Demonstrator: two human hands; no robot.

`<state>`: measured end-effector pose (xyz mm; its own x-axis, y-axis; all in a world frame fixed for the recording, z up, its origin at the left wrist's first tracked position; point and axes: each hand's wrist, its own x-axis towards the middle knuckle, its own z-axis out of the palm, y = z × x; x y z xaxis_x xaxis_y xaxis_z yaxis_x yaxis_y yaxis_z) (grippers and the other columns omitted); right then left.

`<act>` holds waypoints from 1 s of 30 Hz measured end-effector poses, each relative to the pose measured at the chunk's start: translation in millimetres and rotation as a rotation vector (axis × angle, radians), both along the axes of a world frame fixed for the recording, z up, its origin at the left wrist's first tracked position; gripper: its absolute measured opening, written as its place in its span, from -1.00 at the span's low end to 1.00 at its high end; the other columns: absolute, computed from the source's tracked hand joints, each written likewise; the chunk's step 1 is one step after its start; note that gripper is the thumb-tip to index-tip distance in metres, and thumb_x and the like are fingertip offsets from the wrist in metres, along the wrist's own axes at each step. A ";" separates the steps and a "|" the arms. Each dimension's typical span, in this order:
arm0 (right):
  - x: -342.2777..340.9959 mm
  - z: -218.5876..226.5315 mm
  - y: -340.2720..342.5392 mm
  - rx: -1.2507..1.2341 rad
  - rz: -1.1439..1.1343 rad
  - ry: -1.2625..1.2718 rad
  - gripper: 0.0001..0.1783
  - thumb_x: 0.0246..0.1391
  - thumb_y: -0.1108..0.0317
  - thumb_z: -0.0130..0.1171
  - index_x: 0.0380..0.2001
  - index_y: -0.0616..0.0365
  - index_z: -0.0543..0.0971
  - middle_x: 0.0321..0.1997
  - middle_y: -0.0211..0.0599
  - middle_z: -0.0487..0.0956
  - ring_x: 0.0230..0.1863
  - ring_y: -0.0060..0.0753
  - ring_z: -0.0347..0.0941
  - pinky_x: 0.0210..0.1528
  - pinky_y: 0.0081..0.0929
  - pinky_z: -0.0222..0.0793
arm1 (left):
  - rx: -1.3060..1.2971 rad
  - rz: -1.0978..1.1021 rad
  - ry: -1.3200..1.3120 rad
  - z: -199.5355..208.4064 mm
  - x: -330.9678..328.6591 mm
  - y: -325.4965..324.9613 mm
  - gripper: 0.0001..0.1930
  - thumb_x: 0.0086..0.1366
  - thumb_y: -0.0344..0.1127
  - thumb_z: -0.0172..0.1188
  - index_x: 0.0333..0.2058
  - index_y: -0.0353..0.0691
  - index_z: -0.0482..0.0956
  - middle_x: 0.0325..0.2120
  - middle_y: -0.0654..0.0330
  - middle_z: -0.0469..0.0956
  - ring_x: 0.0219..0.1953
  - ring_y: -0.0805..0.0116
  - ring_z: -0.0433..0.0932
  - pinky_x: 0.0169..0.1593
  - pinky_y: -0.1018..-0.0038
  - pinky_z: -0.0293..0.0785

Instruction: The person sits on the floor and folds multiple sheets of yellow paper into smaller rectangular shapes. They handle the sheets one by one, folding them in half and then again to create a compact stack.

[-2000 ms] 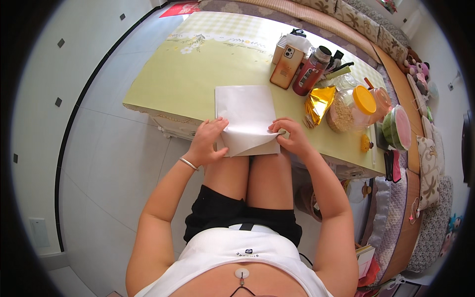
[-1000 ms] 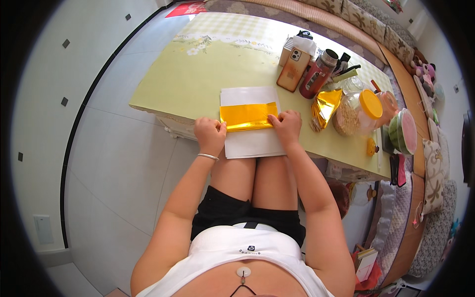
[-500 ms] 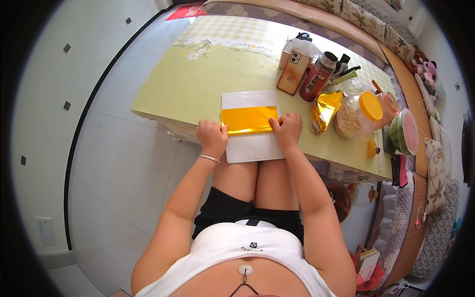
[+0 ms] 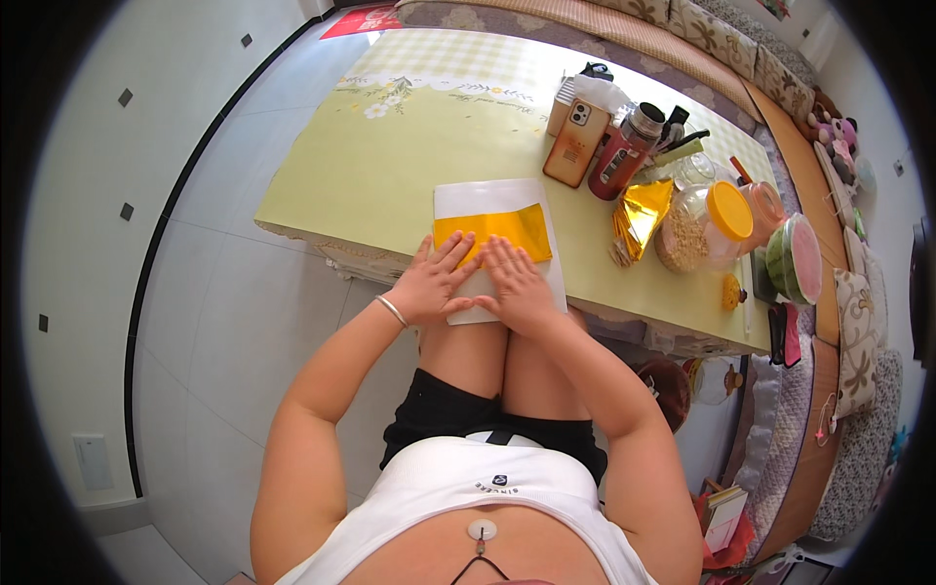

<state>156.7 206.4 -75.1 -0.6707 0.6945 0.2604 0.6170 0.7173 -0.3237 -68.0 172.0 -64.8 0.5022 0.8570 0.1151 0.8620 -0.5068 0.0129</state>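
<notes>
A strip of shiny gold foil paper (image 4: pixel 517 230) lies across a white sheet (image 4: pixel 485 197), which overhangs the table's front edge above my thighs. My left hand (image 4: pixel 435 283) rests flat with its fingers spread, the fingertips on the foil's lower left part. Beside it, my right hand (image 4: pixel 517 285) lies flat too, fingertips on the lower middle of the foil. The thumbs come close together over the white sheet. Neither hand grips anything. The foil's lower edge is partly hidden under my fingers.
Right of the sheet stand a phone (image 4: pixel 579 141), a red flask (image 4: pixel 624 156), a stack of folded gold foil (image 4: pixel 642 219), a yellow-lidded jar (image 4: pixel 685 234) and a cut watermelon (image 4: pixel 795 260). The table (image 4: pixel 341 171) has a pale green cover. A sofa (image 4: pixel 717 44) runs behind.
Both hands have come inward from the foil's side edges, the fingers unbending to lie flat on it. The foil has tilted slightly, its right end shifting a little.
</notes>
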 end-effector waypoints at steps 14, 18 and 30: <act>24.4 29.3 68.0 -0.567 -0.445 0.583 -0.43 0.11 0.50 0.19 0.21 0.32 0.35 -0.41 -0.12 0.61 -0.42 -0.24 0.61 -0.40 -0.40 0.52 | 0.031 0.392 -0.510 17.9 -12.0 71.7 -0.44 -0.10 -0.25 0.51 -0.08 -0.27 0.57 -0.20 -0.02 0.57 -0.05 0.00 0.50 0.11 0.22 0.42; 22.3 21.5 77.8 -0.821 -0.545 0.702 -0.23 0.12 0.53 0.18 0.35 0.39 0.10 -0.46 -0.12 0.60 -0.55 -0.38 0.60 -0.57 -0.51 0.50 | -0.192 0.466 -0.502 22.7 -16.6 96.0 -0.73 -0.11 -0.40 0.43 -0.39 -0.27 0.58 -0.44 0.10 0.58 -0.29 0.18 0.56 -0.14 0.32 0.52; 47.1 21.7 78.5 -1.103 -0.523 1.166 -0.41 0.15 0.44 0.24 0.22 0.25 0.31 -0.25 -0.14 0.67 -0.38 -0.37 0.65 -0.38 -0.56 0.59 | -0.549 0.621 -1.690 21.8 1.2 65.5 -0.90 0.19 -0.65 0.18 -0.38 -0.31 0.52 -0.47 0.18 0.60 -0.42 0.40 0.65 -0.44 0.53 0.59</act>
